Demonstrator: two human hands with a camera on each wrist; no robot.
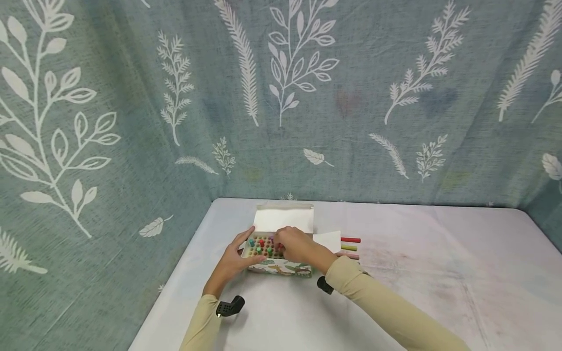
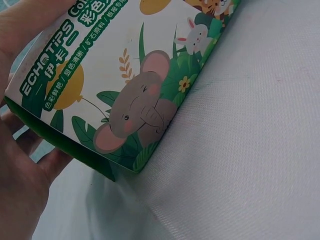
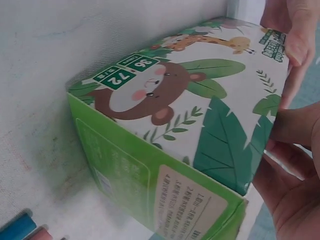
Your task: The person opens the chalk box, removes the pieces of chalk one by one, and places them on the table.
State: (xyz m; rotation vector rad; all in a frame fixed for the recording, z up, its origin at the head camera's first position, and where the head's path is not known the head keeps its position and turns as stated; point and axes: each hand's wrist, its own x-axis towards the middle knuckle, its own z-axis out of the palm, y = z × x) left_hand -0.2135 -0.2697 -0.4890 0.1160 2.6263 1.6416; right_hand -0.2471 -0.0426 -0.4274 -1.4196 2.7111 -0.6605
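An open cardboard chalk box (image 1: 281,267) with animal drawings stands on the table, its inside a grid of holes. Several chalk sticks stand upright there, among them a teal chalk (image 1: 251,242) and a green chalk (image 1: 270,251). My left hand (image 1: 230,261) grips the box's left end, thumb along the front edge; the left wrist view shows that hand (image 2: 22,175) around the corner. Over the holes, my right hand (image 1: 298,246) has its fingers curled downward and seems to pinch a red chalk stick; its fingertips are mostly hidden. The right wrist view shows the green box end (image 3: 120,170).
The white lid (image 1: 284,218) stands raised behind the box, and a white side flap (image 1: 327,240) sticks out right. Beyond it lie a red chalk (image 1: 351,240), a yellow-green chalk (image 1: 349,248) and a pink chalk (image 1: 350,256). A patterned curtain (image 1: 281,161) hangs behind the table.
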